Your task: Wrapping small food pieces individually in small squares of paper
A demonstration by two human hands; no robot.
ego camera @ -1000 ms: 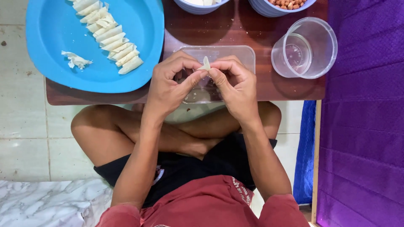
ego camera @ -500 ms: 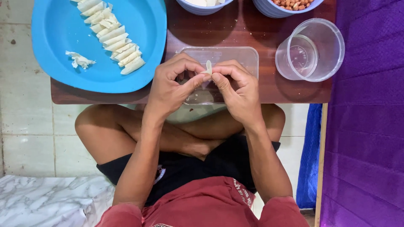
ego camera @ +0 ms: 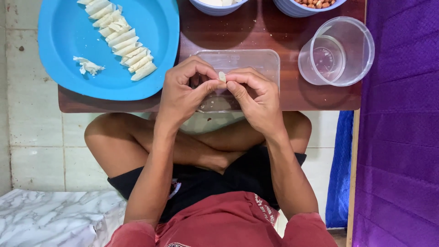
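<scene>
Left hand (ego camera: 183,93) and right hand (ego camera: 256,98) pinching small pale wrapper roll (ego camera: 222,76), long axis upright

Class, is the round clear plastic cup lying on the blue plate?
No, the clear cup stands on the brown table, apart from the blue plate.

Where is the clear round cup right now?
In the head view, the clear round cup stands on the brown table at upper right, right of the clear rectangular container and beside the purple cloth.
</scene>
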